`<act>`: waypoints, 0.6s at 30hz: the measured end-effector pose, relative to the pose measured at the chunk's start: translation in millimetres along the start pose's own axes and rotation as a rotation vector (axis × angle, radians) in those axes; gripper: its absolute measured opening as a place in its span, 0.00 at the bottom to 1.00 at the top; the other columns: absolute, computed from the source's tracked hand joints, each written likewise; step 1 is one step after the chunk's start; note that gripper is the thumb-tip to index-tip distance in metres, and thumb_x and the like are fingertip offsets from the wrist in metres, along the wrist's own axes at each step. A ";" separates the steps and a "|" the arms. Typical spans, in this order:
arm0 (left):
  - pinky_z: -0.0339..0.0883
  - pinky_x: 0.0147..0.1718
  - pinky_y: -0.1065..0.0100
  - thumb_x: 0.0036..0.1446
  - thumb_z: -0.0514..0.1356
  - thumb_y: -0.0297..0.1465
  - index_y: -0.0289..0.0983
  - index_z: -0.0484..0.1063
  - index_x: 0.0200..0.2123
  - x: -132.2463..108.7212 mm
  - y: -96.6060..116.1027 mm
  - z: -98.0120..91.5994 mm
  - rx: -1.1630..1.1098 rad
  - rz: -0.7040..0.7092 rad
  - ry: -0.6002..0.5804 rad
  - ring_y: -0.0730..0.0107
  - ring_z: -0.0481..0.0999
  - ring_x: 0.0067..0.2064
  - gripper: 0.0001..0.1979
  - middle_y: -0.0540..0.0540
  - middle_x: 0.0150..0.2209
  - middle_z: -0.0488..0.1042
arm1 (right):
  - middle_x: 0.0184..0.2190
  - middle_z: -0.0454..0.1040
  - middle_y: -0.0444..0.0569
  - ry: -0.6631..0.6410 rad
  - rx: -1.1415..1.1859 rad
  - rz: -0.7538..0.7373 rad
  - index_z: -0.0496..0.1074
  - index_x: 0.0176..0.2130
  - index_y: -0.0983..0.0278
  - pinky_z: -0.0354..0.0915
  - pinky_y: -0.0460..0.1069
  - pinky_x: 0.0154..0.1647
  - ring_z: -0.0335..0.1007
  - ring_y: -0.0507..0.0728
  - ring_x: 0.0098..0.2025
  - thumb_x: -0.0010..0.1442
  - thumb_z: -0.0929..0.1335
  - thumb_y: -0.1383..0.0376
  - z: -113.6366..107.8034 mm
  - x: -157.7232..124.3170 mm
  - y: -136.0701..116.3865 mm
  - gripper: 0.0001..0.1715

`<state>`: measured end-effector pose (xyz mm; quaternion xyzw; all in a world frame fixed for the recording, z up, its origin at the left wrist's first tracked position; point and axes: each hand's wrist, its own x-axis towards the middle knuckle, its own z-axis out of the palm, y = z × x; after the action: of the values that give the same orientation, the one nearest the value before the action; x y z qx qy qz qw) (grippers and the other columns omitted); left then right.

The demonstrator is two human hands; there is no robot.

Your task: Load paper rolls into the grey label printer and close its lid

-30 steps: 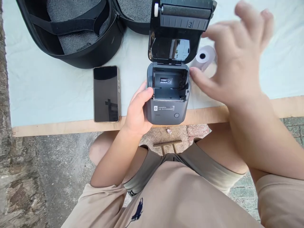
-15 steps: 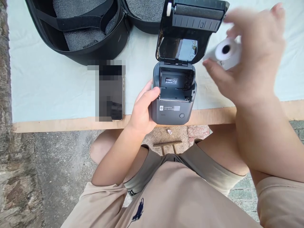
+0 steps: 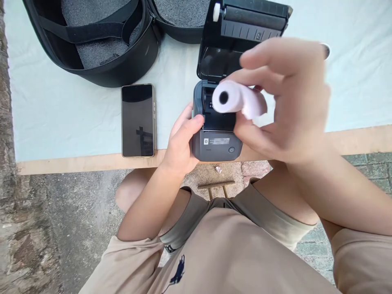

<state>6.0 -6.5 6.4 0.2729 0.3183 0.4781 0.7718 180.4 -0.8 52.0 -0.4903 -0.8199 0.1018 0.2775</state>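
Note:
A small dark-grey label printer (image 3: 214, 145) rests by the table's front edge with its lid (image 3: 251, 24) swung up and back. My left hand (image 3: 183, 141) grips the printer's left side, thumb on the rim of its paper bay. In my right hand (image 3: 290, 98) a white paper roll (image 3: 234, 97) with a black core is held between thumb and fingers. The roll hovers over the bay and hides part of it. Its loose paper end hangs toward my palm. My right hand is slightly blurred and covers part of the lid.
A smartphone (image 3: 137, 120) lies left of the printer, its screen dark. Behind it stands an open black zip case (image 3: 122, 69) with grey foam and a strap. The end of another white roll (image 3: 327, 51) peeks out beyond my right hand. The wooden table edge (image 3: 76, 165) runs along the front.
My right hand has brought the paper roll left and down, from beside the lid to over the printer's bay. My left hand keeps its hold on the printer.

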 end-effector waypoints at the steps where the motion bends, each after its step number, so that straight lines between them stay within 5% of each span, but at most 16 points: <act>1: 0.74 0.52 0.58 0.60 0.59 0.37 0.41 0.71 0.45 -0.3 -0.4 -0.1 0.004 0.006 -0.004 0.55 0.79 0.55 0.11 0.48 0.42 0.80 | 0.52 0.73 0.44 -0.005 -0.012 -0.020 0.56 0.59 0.58 0.69 0.49 0.46 0.75 0.53 0.53 0.58 0.61 0.65 1.0 1.3 -1.5 0.30; 8: 0.74 0.54 0.58 0.61 0.59 0.37 0.41 0.71 0.47 -0.4 -2.1 -1.4 0.003 -0.014 -0.013 0.58 0.78 0.56 0.11 0.48 0.45 0.78 | 0.48 0.78 0.44 -0.013 -0.249 -0.029 0.66 0.50 0.59 0.67 0.54 0.43 0.77 0.58 0.46 0.53 0.65 0.68 4.5 4.8 2.7 0.23; 13: 0.73 0.55 0.60 0.61 0.59 0.35 0.42 0.72 0.45 -0.7 -2.1 -0.6 -0.007 -0.013 -0.010 0.57 0.76 0.58 0.10 0.48 0.45 0.78 | 0.47 0.77 0.47 -0.091 -0.157 -0.004 0.69 0.41 0.59 0.66 0.53 0.40 0.75 0.57 0.45 0.60 0.63 0.68 1.2 11.1 0.0 0.10; 18: 0.72 0.56 0.59 0.61 0.60 0.36 0.42 0.72 0.47 -1.0 -2.0 -1.2 -0.019 -0.013 -0.004 0.58 0.77 0.58 0.12 0.47 0.46 0.79 | 0.43 0.78 0.46 -0.093 -0.221 0.064 0.71 0.37 0.56 0.66 0.54 0.43 0.73 0.58 0.44 0.64 0.62 0.66 2.9 13.7 0.6 0.09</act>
<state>5.9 -8.1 4.4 0.2644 0.3142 0.4756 0.7780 174.2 11.6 54.2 -0.5387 -0.8220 0.0422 0.1802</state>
